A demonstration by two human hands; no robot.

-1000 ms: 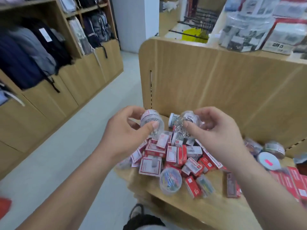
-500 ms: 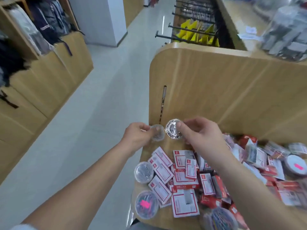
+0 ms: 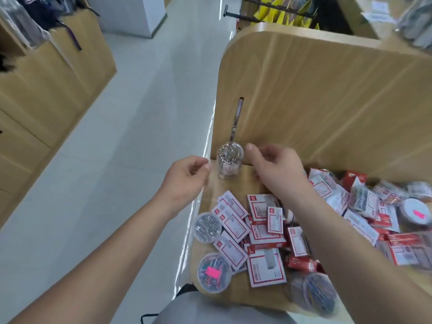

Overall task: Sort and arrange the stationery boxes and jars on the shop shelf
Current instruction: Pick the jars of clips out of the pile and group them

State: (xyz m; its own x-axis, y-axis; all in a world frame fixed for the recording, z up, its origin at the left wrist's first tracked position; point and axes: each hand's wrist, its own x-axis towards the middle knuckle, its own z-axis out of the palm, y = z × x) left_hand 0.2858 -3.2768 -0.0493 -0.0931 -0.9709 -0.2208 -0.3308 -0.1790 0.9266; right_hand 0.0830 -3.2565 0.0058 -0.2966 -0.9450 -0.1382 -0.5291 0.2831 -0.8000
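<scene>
The left forearm (image 3: 105, 253) and right forearm (image 3: 350, 253) reach from the near edge toward the far side, converging. The left hand (image 3: 187, 176) hovers empty, fingers loosely curled. The right hand (image 3: 278, 170) (slightly farther out) is likewise empty, thumb pointing left, fingers relaxed and bent.

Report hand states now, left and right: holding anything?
Left hand: open, fingers loosely curled, holding nothing, beside the jar.
Right hand: open, holding nothing, on the jar's other side.
</scene>
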